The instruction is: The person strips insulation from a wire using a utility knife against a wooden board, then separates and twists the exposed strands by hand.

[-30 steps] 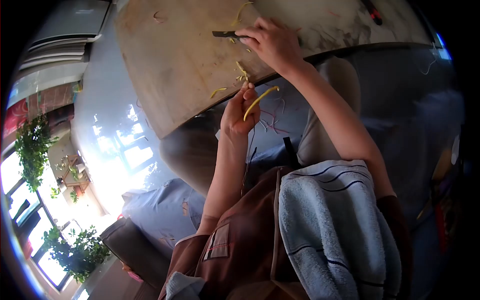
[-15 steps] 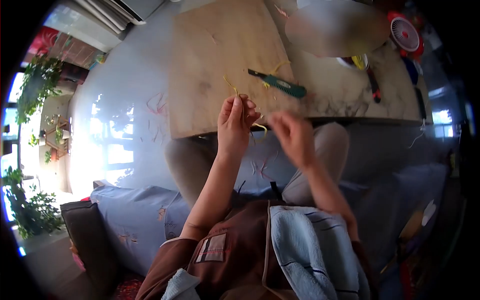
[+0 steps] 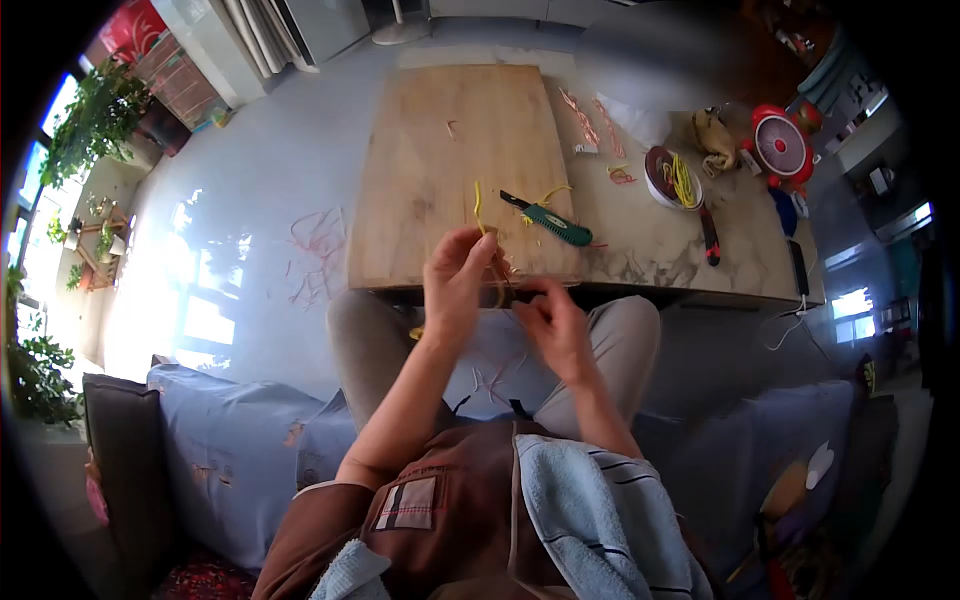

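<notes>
My left hand (image 3: 458,278) is closed in a pinch on a thin yellow wire (image 3: 479,205), whose end sticks up past the thumb. Thin copper-brown strands run below these fingers toward my right hand (image 3: 556,322). That hand is also pinched, its fingertips at the lower part of the wire; the exact grip is small and partly hidden. Beyond both hands, a green utility knife (image 3: 556,225) lies on the wooden board (image 3: 440,130) with its dark blade end toward the left. Yellow scraps (image 3: 553,194) lie beside the knife.
On the marble-patterned table (image 3: 640,250) are a bowl of yellow wire (image 3: 683,182), a red-and-black handled tool (image 3: 710,238), copper strands (image 3: 580,118) and a red fan (image 3: 781,146). Reddish scraps (image 3: 318,250) lie on the floor at left. My knees are under the table's near edge.
My right hand has moved left and in, close beneath my left hand, and is now pinched at the wire. The view has tilted up, showing more of the table.
</notes>
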A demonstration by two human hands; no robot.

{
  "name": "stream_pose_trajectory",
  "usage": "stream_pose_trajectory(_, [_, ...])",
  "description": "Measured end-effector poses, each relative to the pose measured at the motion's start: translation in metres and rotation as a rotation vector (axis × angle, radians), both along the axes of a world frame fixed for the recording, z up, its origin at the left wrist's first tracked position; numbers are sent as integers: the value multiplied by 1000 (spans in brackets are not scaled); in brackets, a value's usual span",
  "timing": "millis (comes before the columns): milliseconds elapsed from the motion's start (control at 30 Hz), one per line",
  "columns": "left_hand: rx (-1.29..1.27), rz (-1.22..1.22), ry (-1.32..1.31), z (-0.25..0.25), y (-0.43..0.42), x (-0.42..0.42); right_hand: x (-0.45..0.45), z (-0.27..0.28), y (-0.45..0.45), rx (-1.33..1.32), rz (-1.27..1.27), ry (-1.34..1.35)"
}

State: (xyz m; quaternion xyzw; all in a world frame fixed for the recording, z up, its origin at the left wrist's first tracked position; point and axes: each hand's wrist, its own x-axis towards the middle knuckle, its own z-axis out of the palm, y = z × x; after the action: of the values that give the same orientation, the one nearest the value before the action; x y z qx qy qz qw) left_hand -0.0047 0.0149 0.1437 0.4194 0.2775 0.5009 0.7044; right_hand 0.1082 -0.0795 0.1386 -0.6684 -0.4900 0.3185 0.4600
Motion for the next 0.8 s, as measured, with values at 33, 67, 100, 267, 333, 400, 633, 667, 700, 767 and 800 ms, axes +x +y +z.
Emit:
stream_pose_trajectory(33, [-5, 9, 62, 6, 1, -3, 6, 1, -4, 41, -9, 46])
stream_pose_trajectory(67, [38, -21, 143, 9, 3, -8, 13, 8, -9, 16, 24, 7])
stream_pose_trajectory(100, [80, -50, 226, 10, 5, -13, 20, 12, -13, 14, 48, -82])
stream_pose_trajectory(267, [319, -280, 592, 23, -5, -18, 20, 26, -12, 40, 155, -248])
stream_pose_trajectory(333, [566, -231, 718, 26, -15, -15, 6, 24, -6, 0, 135, -278])
stream_pose_trajectory(400, [319, -510, 589, 35, -6, -28, 9, 35, -10, 34, 100, -364])
stream_pose_trajectory(633, [-601, -886, -40, 86, -41, -88, 31, 92, -41, 415, 568, -746])
stream_pose_trajectory(667, [-697, -914, -101, 91, -50, -98, 26, 102, -45, 453, 612, -750])
stream_pose_trajectory(700, [-726, -908, -135, 92, -56, -106, 22, 105, -48, 498, 651, -756])
stream_pose_trajectory(767, [-759, -895, -204, 95, -60, -117, 19, 98, -49, 559, 679, -707])
stream_pose_trajectory(800, [-787, -869, -172, 100, -63, -123, 18, 96, -51, 553, 704, -678])
